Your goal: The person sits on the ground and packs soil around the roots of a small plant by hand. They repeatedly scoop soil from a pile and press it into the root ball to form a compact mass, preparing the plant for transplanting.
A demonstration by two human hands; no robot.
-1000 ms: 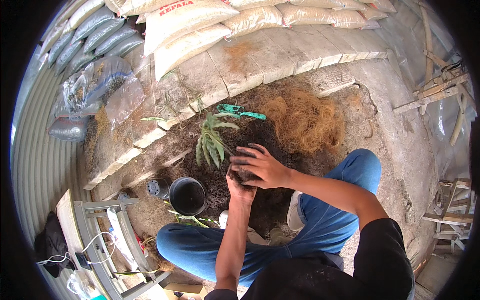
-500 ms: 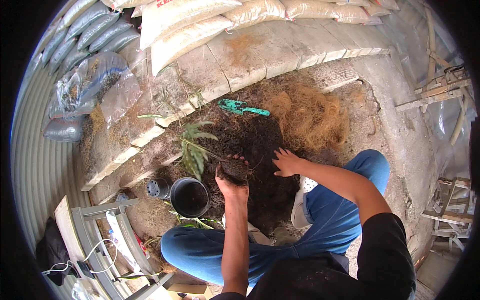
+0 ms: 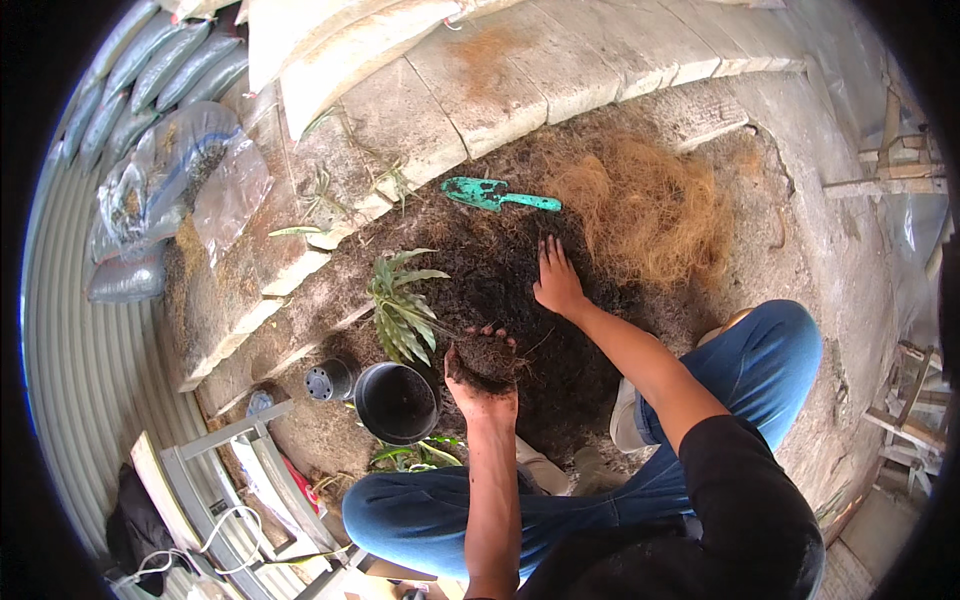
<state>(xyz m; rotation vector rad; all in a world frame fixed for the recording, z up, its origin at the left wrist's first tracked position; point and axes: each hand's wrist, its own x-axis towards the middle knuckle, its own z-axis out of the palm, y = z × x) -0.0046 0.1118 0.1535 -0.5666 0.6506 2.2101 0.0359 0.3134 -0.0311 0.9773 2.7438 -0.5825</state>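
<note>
Dark soil [image 3: 572,372] spreads at three o'clock from the root ball, with a heap of brown fibre [image 3: 655,215] toward half past one. The plant [image 3: 405,312] leans its leaves out at ten o'clock, near a black pot [image 3: 388,386] at eight. The left hand [image 3: 482,395] cups its root ball [image 3: 486,358] from below, fingers curled around; the right hand [image 3: 558,280], extended and relaxed, lies at the soil, its palm hidden. The step looks like gathering soil; next probably calls for scooping while keeping the roots supported.
</note>
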